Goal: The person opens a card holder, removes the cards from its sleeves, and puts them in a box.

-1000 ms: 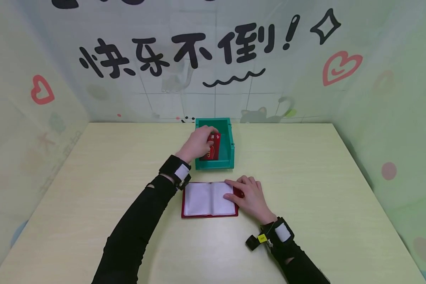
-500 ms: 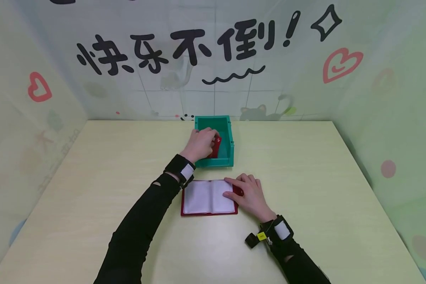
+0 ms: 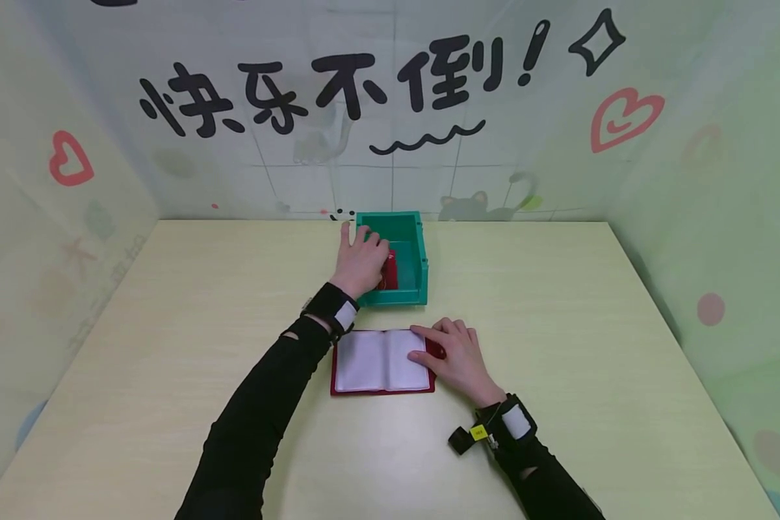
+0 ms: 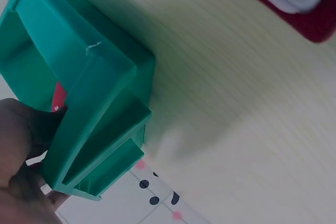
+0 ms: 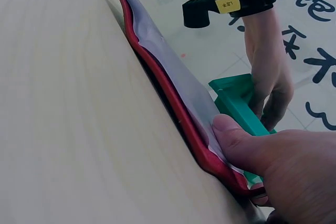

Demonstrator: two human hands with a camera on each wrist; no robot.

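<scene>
An open notebook [image 3: 383, 361] with a dark red cover and pale pages lies on the table. My right hand [image 3: 458, 361] pinches its right edge, with the thumb [image 5: 231, 129] on the page and other fingers at the cover's edge. Farther back stands a green bin [image 3: 414, 253]. My left hand [image 3: 360, 260] reaches over its left wall, some fingers spread outside it. Beside the thumb side of that hand, inside the bin, a red packet [image 3: 391, 271] stands tilted, mostly covered by the hand. The left wrist view shows only a sliver of the red packet [image 4: 59, 97] at a fingertip.
The pale wooden table [image 3: 533, 310] ends at a printed backdrop [image 3: 286, 173] just behind the bin. Patterned side walls [image 3: 708, 253] flank it. The left forearm [image 3: 253, 419] passes close to the notebook's left edge.
The left hand has shifted slightly left over the bin's wall and its outer fingers have spread. The red packet, flat with its face showing before, now appears narrower and tilted. The right hand stays put.
</scene>
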